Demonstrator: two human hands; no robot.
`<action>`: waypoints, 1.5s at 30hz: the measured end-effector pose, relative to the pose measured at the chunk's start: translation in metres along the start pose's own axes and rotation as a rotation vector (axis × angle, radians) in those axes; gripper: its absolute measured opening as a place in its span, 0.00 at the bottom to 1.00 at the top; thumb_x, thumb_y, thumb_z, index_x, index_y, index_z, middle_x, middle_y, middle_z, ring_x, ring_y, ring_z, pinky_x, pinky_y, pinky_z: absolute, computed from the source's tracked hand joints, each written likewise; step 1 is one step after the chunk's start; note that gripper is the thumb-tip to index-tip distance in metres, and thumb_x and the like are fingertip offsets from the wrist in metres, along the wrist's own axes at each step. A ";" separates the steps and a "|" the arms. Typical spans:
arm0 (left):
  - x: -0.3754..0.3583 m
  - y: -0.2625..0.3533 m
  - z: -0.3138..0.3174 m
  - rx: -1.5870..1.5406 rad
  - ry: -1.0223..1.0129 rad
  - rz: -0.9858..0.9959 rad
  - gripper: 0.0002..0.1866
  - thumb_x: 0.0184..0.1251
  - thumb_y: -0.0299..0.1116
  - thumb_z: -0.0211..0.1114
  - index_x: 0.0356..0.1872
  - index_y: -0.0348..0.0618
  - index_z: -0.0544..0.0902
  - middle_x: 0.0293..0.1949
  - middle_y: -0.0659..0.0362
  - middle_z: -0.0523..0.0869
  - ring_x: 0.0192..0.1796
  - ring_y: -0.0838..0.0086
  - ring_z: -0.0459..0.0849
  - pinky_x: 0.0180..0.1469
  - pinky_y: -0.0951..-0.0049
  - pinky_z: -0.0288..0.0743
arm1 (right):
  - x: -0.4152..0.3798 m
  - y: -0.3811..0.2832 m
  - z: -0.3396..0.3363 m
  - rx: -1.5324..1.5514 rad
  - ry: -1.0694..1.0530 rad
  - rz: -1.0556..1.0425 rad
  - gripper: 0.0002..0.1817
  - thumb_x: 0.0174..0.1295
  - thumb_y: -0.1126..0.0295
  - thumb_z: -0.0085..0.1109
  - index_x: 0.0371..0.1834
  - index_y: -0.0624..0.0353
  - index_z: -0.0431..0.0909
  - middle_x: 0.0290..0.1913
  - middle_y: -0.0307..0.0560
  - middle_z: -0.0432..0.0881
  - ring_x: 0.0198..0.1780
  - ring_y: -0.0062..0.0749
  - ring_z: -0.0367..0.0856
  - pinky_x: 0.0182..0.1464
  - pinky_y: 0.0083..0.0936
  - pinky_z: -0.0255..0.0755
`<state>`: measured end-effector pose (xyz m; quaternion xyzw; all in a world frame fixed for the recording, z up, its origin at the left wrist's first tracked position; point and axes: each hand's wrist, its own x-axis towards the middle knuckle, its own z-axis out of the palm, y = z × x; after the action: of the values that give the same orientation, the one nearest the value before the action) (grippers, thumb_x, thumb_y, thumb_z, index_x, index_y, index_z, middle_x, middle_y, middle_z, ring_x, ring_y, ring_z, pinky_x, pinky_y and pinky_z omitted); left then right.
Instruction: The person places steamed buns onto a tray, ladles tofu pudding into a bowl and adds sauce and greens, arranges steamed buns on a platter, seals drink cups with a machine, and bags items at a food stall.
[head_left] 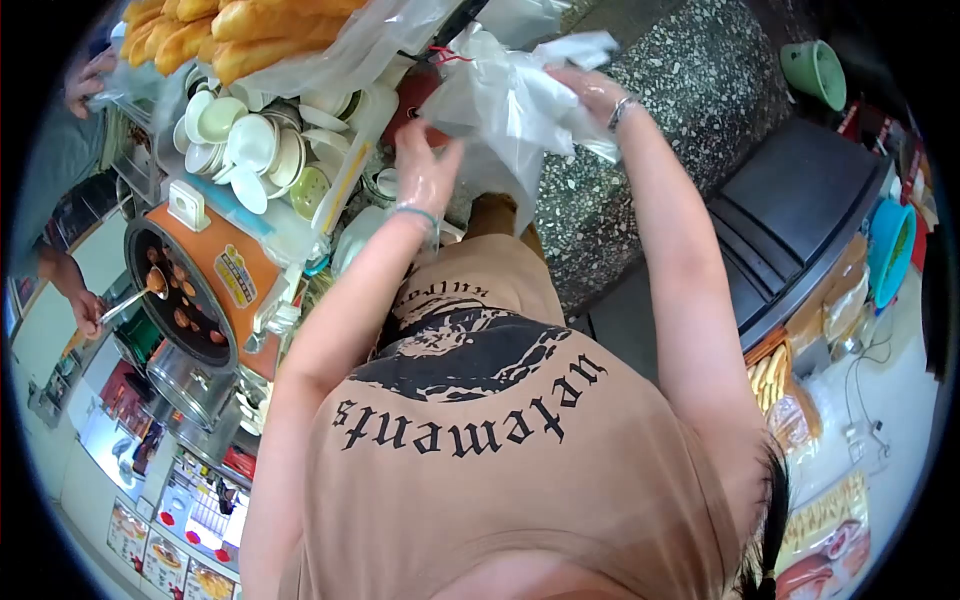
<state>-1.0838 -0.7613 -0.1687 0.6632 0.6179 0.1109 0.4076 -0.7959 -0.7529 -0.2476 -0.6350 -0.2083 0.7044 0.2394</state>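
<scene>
A white translucent plastic bag (520,95) hangs crumpled over the counter's edge, with a bit of red tie near its upper left. My right hand (592,95) grips the bag's right side, its fingertips partly hidden by the film. Just left of the bag is my left hand (427,165), fingers curved and thumb apart, with nothing visible in it. It seems to wear a clear plastic glove, and a reddish-brown object (412,100) lies right beyond its fingertips. Small white and pale green bowls (252,142) are heaped to the left of this hand.
Fried dough sticks (270,35) are piled at the upper left. An orange cooker (215,265) holds dark liquid with brown pieces; another person's hand (86,312) holds a ladle (130,300) there. A speckled stone surface (670,110), black lid (800,215) and green bucket (813,75) are right.
</scene>
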 end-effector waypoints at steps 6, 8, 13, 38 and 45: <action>0.082 -0.022 0.035 0.122 0.077 0.141 0.26 0.53 0.42 0.66 0.52 0.38 0.77 0.66 0.42 0.64 0.67 0.46 0.60 0.68 0.53 0.56 | -0.009 -0.061 0.005 -0.317 -0.074 0.062 0.33 0.63 0.42 0.55 0.59 0.59 0.76 0.53 0.45 0.81 0.47 0.27 0.78 0.49 0.25 0.73; 0.095 -0.021 0.026 0.212 -0.065 0.072 0.21 0.56 0.47 0.59 0.46 0.45 0.83 0.65 0.48 0.70 0.68 0.48 0.62 0.68 0.54 0.57 | -0.006 -0.075 0.007 -0.397 0.286 -0.108 0.33 0.60 0.45 0.58 0.60 0.59 0.73 0.55 0.53 0.79 0.54 0.35 0.78 0.53 0.28 0.73; 0.074 -0.018 0.007 -0.186 -0.223 -0.207 0.24 0.58 0.45 0.53 0.50 0.38 0.78 0.55 0.44 0.78 0.57 0.52 0.76 0.63 0.62 0.64 | -0.011 -0.022 0.048 -0.271 0.393 -0.562 0.33 0.58 0.52 0.61 0.63 0.60 0.70 0.57 0.61 0.77 0.60 0.41 0.76 0.61 0.35 0.70; 0.051 -0.047 0.002 -0.249 -0.282 -0.251 0.29 0.65 0.50 0.54 0.54 0.33 0.76 0.55 0.38 0.77 0.60 0.49 0.75 0.63 0.60 0.65 | -0.070 0.014 0.172 -0.695 0.131 -0.490 0.37 0.50 0.51 0.67 0.60 0.64 0.70 0.55 0.59 0.79 0.56 0.46 0.78 0.61 0.37 0.69; 0.019 -0.014 -0.020 -0.129 -0.004 -0.366 0.23 0.62 0.45 0.55 0.48 0.35 0.77 0.49 0.41 0.82 0.53 0.51 0.80 0.57 0.59 0.68 | -0.042 -0.008 0.090 -0.037 -0.151 -0.289 0.43 0.52 0.54 0.67 0.68 0.65 0.61 0.63 0.57 0.72 0.64 0.43 0.71 0.66 0.32 0.64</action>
<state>-1.1030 -0.7376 -0.1726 0.5124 0.7192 0.0728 0.4636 -0.8810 -0.7707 -0.1994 -0.5481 -0.3277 0.7044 0.3100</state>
